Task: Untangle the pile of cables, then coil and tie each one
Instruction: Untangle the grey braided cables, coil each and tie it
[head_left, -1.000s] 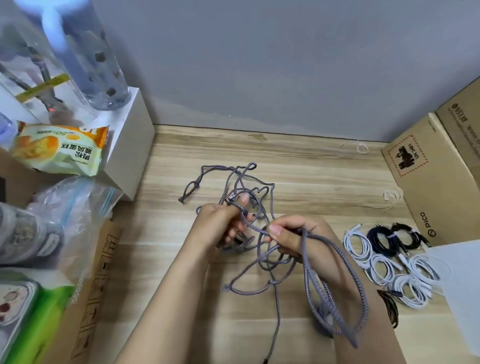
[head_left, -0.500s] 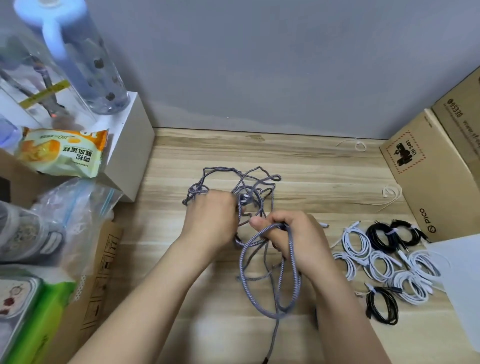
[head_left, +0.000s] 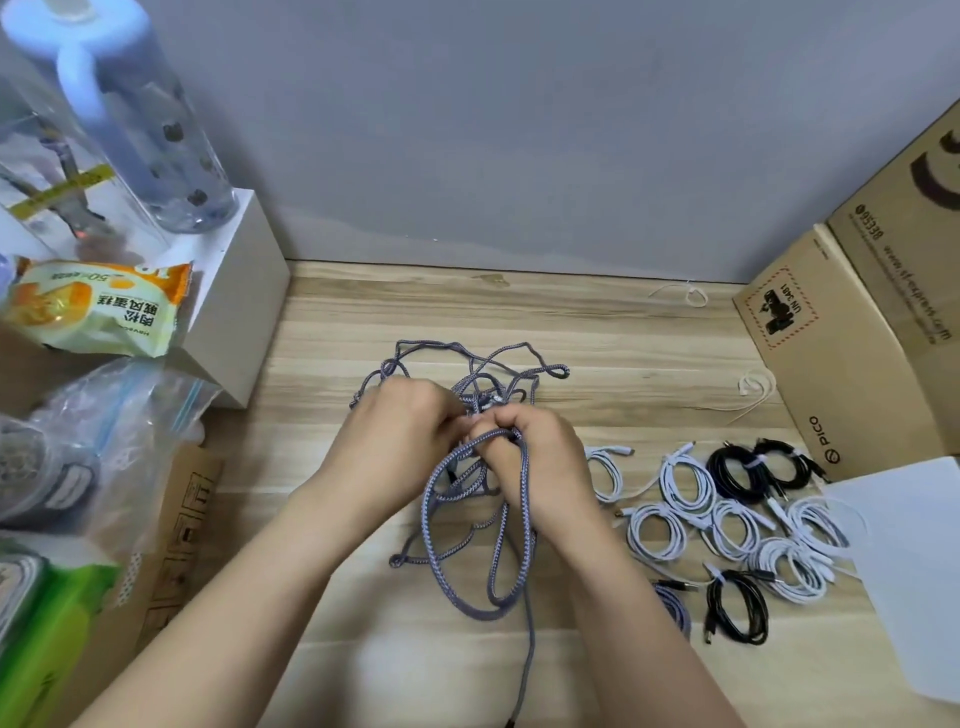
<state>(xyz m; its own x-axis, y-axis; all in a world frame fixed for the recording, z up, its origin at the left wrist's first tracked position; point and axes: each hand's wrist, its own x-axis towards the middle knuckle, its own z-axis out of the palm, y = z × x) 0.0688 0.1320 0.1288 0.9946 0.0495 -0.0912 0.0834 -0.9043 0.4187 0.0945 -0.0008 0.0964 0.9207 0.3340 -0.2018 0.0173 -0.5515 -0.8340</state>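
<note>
Both hands' fingers (head_left: 488, 434) curled round grey cable (head_left: 480, 582).

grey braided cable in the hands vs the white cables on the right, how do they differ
The grey braided cable is a loose tangle; the white cables are neat coils. The grey one is gripped by the left hand and right hand; the white ones lie untouched. Both rest on the wooden table.
</note>
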